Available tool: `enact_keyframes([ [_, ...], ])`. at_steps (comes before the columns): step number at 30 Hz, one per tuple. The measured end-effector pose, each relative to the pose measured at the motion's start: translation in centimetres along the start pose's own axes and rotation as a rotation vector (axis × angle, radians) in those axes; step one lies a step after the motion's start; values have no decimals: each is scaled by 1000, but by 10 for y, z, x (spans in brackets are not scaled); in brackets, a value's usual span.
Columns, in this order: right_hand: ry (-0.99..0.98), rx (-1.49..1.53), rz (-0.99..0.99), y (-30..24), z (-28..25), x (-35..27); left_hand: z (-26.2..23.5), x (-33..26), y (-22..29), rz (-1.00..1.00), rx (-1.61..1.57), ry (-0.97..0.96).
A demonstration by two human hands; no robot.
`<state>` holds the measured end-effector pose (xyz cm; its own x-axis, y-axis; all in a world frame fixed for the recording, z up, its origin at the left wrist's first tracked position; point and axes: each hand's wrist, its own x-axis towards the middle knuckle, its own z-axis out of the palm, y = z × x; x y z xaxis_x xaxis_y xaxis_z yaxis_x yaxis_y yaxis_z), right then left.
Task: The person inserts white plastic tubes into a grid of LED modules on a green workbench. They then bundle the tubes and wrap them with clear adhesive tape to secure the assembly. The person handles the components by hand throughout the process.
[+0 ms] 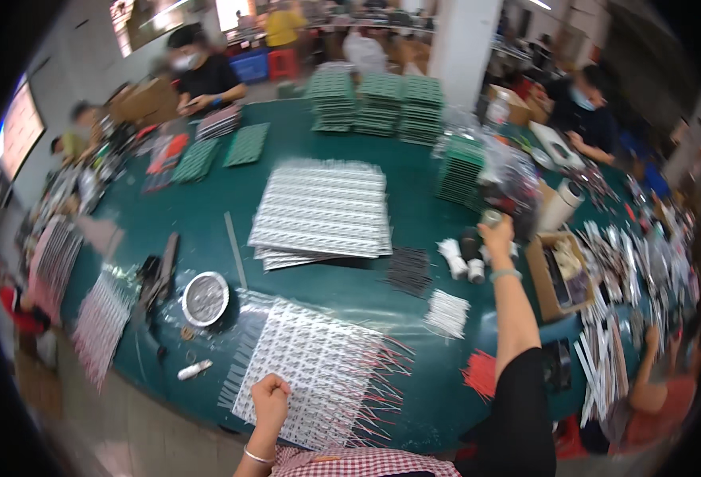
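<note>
While curled into a fist, left hand [271, 397] pressing on a white strip panel [310, 378] at the near tabletop [414, 199] edge, long axis running away, red wires pointing right. Right hand [497, 234] stretched far, fingers closed around a small blurred object [491, 216]. Beyond: round metal dish [205, 298], contents unclear; open cardboard box [559, 274]; green board stacks [378, 103].

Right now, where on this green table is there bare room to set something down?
Bare green shows between the round metal dish and the stacked white strip panels, and behind those panels before the green board stacks. The right edge by the cardboard box is crowded. The left hand rests on the near wired panel.
</note>
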<state>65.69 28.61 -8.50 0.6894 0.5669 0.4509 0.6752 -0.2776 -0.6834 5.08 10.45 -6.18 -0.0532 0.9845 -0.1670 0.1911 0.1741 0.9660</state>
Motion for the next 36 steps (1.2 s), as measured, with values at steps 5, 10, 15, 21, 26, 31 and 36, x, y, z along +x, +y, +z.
enact_keyframes([
  [5, 39, -7, 48, -2, 2, -7, -12, 4, 18, 12, 138, 37],
  [10, 178, 135, -30, -65, -42, -40, -15, 82, 47, 517, 513, 216],
  [15, -200, 602, -182, -167, -65, -133, -16, 213, 36, 327, 996, 288],
  [21, -587, 752, -122, -224, -31, -231, -4, 285, 12, 296, 1354, 330],
  [26, -559, 752, -119, -233, 11, -255, -11, 291, 17, 235, 1203, 348],
  [31, -489, 731, -49, -226, 46, -259, -22, 245, 47, 180, 670, 455],
  [36, -449, 539, -179, -213, 68, -262, -44, 169, 36, 197, 141, 307],
])
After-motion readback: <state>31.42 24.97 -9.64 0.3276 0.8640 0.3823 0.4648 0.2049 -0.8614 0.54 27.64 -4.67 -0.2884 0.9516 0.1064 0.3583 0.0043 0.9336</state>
